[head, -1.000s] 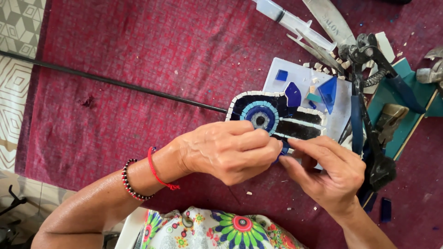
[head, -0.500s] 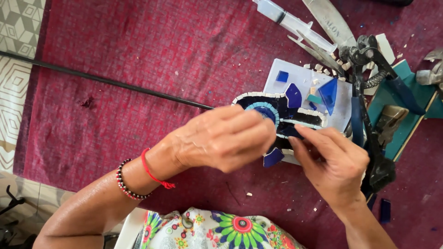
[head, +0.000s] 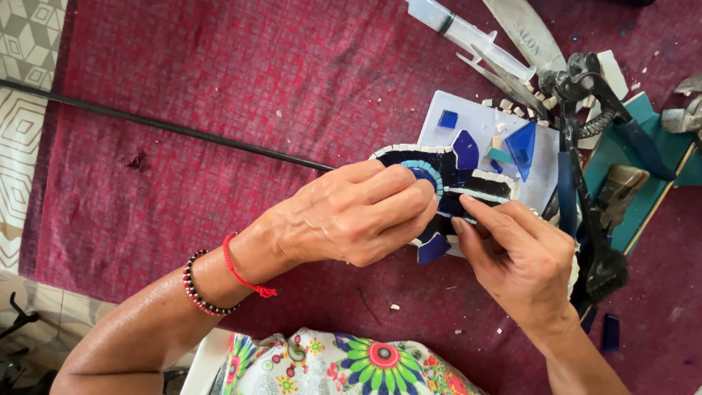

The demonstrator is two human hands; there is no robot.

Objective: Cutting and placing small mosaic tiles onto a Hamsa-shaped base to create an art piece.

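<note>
A curved mosaic piece (head: 468, 184) with black, white and light-blue tiles lies at the edge of a white board (head: 545, 172). My left hand (head: 351, 216) is curled over the left part of the mosaic piece and hides it. Its fingertips close on a dark blue glass shard (head: 433, 249) that sticks out just below the mosaic. My right hand (head: 523, 263) pinches the mosaic's lower right edge, thumb on top, index finger beside the shard. Loose blue shards (head: 521, 146) lie on the board.
Everything rests on a maroon cloth (head: 219, 80). A clear syringe (head: 468, 35) and blue-handled tile nippers (head: 585, 102) lie at the upper right, over a teal board (head: 647, 164). A thin black rod (head: 161, 126) crosses the left side. Small white chips are scattered about.
My left hand has slid right and down over the mosaic piece. The blue shard shows more fully below my fingers. My right hand has shifted slightly along the lower edge.
</note>
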